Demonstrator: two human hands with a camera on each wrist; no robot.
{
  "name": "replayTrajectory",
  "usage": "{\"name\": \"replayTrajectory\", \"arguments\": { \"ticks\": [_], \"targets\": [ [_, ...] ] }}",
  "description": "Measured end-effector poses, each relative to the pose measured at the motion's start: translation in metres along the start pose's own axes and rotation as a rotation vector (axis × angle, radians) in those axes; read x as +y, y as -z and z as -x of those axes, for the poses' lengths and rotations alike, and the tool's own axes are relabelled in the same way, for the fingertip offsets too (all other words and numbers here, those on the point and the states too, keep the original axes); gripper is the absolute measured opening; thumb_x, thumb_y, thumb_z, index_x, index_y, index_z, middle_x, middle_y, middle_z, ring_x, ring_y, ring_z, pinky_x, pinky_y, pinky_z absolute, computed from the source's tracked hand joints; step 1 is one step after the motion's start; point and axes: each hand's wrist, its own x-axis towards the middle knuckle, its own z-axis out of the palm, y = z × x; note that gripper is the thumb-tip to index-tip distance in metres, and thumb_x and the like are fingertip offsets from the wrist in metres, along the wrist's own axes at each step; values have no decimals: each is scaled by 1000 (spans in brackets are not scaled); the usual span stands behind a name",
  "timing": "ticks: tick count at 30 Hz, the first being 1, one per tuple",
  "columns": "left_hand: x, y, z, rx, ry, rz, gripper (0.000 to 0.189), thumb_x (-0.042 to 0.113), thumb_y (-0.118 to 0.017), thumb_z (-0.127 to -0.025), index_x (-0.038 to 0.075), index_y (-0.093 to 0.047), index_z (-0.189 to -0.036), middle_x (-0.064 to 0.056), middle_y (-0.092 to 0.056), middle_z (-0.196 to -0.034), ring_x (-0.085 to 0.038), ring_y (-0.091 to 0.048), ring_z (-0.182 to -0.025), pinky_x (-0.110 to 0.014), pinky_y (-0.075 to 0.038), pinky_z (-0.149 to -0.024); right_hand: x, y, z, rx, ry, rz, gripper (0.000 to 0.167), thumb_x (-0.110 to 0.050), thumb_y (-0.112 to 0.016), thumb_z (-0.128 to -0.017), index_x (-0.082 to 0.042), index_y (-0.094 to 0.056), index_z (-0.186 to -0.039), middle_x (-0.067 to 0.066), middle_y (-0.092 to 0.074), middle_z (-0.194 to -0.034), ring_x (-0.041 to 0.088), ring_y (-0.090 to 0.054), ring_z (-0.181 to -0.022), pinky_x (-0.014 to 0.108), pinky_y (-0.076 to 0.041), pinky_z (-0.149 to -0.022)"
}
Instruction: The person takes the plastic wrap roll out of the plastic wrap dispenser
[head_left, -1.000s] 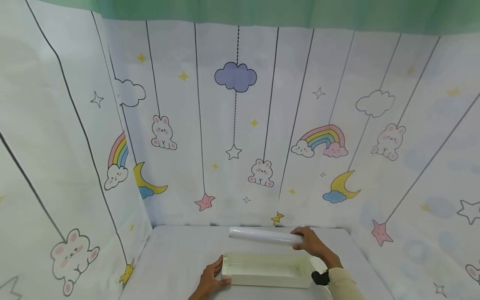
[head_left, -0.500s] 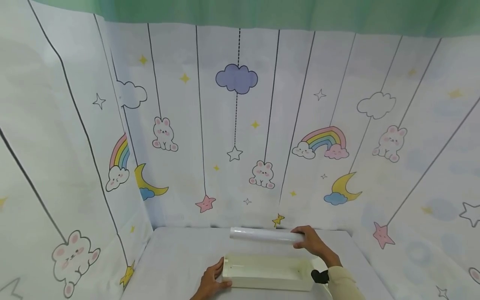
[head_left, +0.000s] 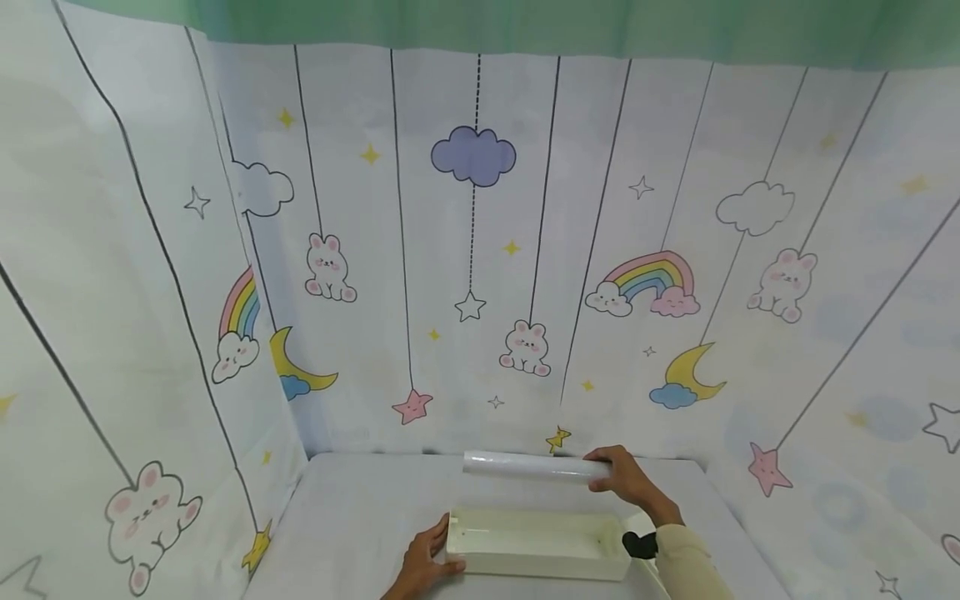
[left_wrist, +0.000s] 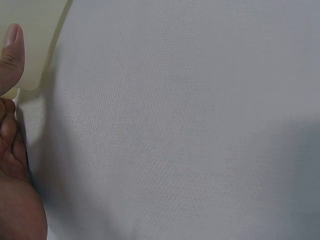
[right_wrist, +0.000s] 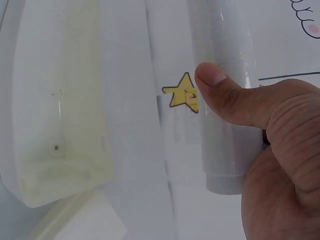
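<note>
In the head view a long, cream plastic box (head_left: 536, 568), open at the top, lies on the white surface. My left hand (head_left: 422, 560) grips its left end, with the thumb at the front and fingers round the far corner. The left wrist view shows that thumb (left_wrist: 12, 57) against the box wall (left_wrist: 37, 45). Above and behind the box, my right hand (head_left: 626, 481) holds a roll of clear plastic film (head_left: 525, 467) by its right end, lying roughly level. The right wrist view shows the thumb (right_wrist: 220, 90) across the film roll (right_wrist: 225, 150); its fingers are mostly hidden.
A flat white piece (right_wrist: 87, 220) lies beside the box's right end, partly hidden by the right forearm in the head view. A black band (head_left: 640, 546) is on the right wrist. The white-covered table (head_left: 360, 500) meets cartoon-printed walls (head_left: 450, 250) at the back and sides.
The film roll and my right hand have shifted very slightly up and to the right. My left hand keeps its grip on the box, which has barely moved.
</note>
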Motion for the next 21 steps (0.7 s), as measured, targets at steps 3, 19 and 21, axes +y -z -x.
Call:
{"name": "replayTrajectory", "arguments": {
  "ticks": [3,19,21],
  "targets": [
    [0,1,0,-3,0,2,109,38,-95,-86,-13,-36,-162,-31,-43,-165,-54,-47,-152,-67,-43,-120,3,-2,-3,1,-12,3,44,6,-93,-77,10,-77,-118,26,-77,-118,31,-70,-102,35,-60,-84],
    [1,1,1,9,-67,-47,107,37,-95,-87,-14,-37,-161,-34,-43,-163,-45,-53,-150,-36,-54,-120,19,-11,-16,2,-18,-12,44,8,-92,-76,10,-76,-117,27,-77,-118,32,-70,-103,31,-60,-82],
    [0,0,1,7,-38,-29,109,39,-95,-86,-13,-36,-162,-32,-42,-164,-46,-50,-152,-39,-52,-122,19,-11,-17,2,-20,-8,44,8,-92,-76,10,-76,-117,27,-76,-118,32,-70,-103,32,-60,-82]
  ]
}}
